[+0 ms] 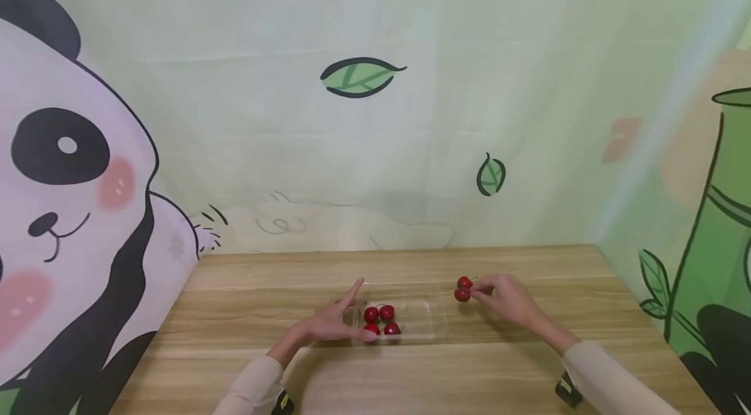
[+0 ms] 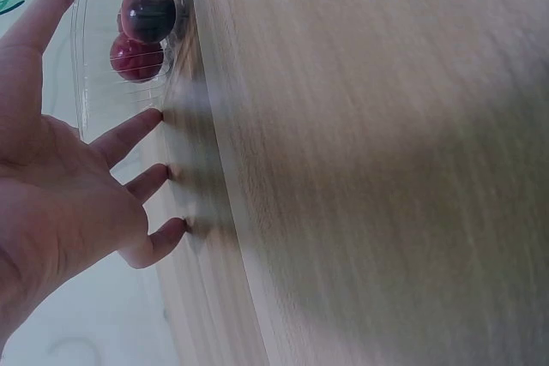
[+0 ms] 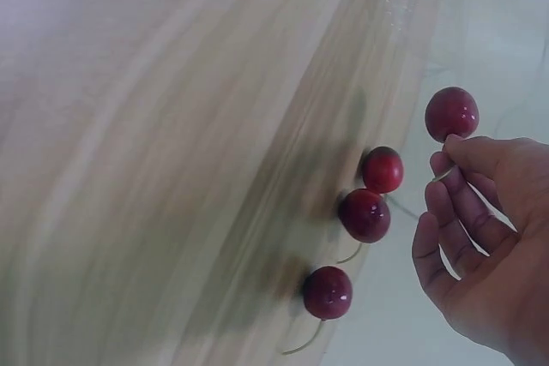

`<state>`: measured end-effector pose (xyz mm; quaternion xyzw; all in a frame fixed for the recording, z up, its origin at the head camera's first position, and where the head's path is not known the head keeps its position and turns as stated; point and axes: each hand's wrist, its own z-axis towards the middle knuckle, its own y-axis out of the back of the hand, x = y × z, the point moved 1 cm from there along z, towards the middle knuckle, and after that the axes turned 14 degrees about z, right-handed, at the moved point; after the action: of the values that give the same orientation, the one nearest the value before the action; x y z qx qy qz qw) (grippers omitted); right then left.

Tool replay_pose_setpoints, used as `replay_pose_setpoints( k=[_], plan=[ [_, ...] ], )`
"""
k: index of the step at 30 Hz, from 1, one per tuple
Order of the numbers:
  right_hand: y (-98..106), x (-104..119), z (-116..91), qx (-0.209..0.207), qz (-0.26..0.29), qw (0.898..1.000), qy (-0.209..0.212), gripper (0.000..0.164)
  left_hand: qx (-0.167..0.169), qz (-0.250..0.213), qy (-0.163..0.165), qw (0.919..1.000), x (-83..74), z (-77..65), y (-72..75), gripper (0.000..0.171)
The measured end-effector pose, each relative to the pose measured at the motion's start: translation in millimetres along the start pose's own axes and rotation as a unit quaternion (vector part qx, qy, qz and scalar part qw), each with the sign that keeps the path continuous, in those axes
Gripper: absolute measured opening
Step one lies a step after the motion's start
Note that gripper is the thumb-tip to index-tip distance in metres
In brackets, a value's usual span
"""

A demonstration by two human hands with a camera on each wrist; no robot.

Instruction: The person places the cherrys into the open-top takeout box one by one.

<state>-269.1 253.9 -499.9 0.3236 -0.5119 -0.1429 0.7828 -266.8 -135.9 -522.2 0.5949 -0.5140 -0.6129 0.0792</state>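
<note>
A: Where to look first?

B: At the clear container (image 1: 424,320), somewhat in from the far edge of the bench (image 1: 235,311), about midway between its left and right edges. Four cherries (image 1: 387,313) inside, all in the left half.

A: And the left hand (image 1: 331,324), and the right hand (image 1: 507,301)?

B: Well apart. On the left, fingers and thumb spread around the container's left end, with some fingertips down on the bench. On the right, thumb and fingertips pinched on one cherry (image 3: 452,113) at the base of its stem (image 3: 443,175), between the container and the bench's right edge; seemingly off the bench.

A: Anything close by to mind?

B: Three loose cherries (image 3: 364,215) on the bench under the right hand: two touching, the third just beside. Best to lift straight up, so as not to catch a neighbouring stem or start a roll.

A: Tighter pinch, then?

B: No, only firm. Favour a grip right against the fruit, for less swing. Steady the container lightly; likely thin and quick to slide. If lowering anything in, probably better over the bare right half, without dropping.
</note>
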Motion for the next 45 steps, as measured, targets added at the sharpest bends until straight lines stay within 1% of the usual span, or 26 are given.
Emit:
replay_pose_setpoints(
  k=[5, 9, 13, 15, 18, 21, 24, 27, 30, 36, 42, 45],
  plan=[
    [3, 4, 9, -0.006, 0.01, 1.0, -0.013, 0.006, 0.003, -0.005, -0.004, 1.0, 0.6, 0.7, -0.9, 0.122],
    [5, 10, 19, -0.002, 0.015, 1.0, -0.022, 0.007, 0.002, -0.009, -0.004, 1.0, 1.2, 0.7, -1.1, 0.121],
    [2, 16, 24, 0.009, 0.017, 1.0, -0.023, 0.008, 0.003, -0.008, -0.007, 0.9999, 1.1, 1.2, -1.6, 0.122],
    [0, 19, 27, 0.012, 0.02, 1.0, -0.014, 0.009, 0.001, -0.008, -0.005, 1.0, 1.3, 0.5, -1.5, 0.122],
    [-5, 25, 31, 0.014, 0.02, 1.0, -0.005, 0.009, 0.001, -0.006, 0.0, 1.0, 1.1, -0.4, -2.4, 0.122],
    [-9, 29, 34, 0.013, 0.009, 1.0, 0.003, 0.009, 0.001, -0.006, 0.004, 1.0, 0.6, -1.3, -3.4, 0.122],
    [-15, 32, 38, 0.007, -0.002, 1.0, 0.014, 0.008, 0.003, -0.011, -0.001, 0.9999, 0.3, -1.1, -3.6, 0.123],
    [-20, 37, 43, 0.008, 0.0, 1.0, 0.03, 0.008, 0.002, -0.016, -0.006, 0.9998, 0.1, -0.5, -2.8, 0.123],
    [-26, 41, 47, 0.019, 0.006, 0.999, 0.044, 0.009, 0.002, -0.014, -0.006, 0.9999, -0.2, -0.5, -1.7, 0.122],
    [-37, 52, 58, 0.055, 0.016, 0.997, 0.046, 0.01, -0.003, -0.013, -0.001, 0.9999, 0.2, -0.7, -1.7, 0.121],
    [-52, 60, 69, 0.071, 0.016, 0.996, 0.05, 0.011, 0.0, -0.015, 0.0, 0.9999, -0.3, -0.1, -2.4, 0.121],
    [-63, 65, 74, 0.076, 0.015, 0.996, 0.042, 0.011, 0.003, -0.015, -0.005, 0.9999, -1.2, 0.9, -1.0, 0.122]
  ],
)
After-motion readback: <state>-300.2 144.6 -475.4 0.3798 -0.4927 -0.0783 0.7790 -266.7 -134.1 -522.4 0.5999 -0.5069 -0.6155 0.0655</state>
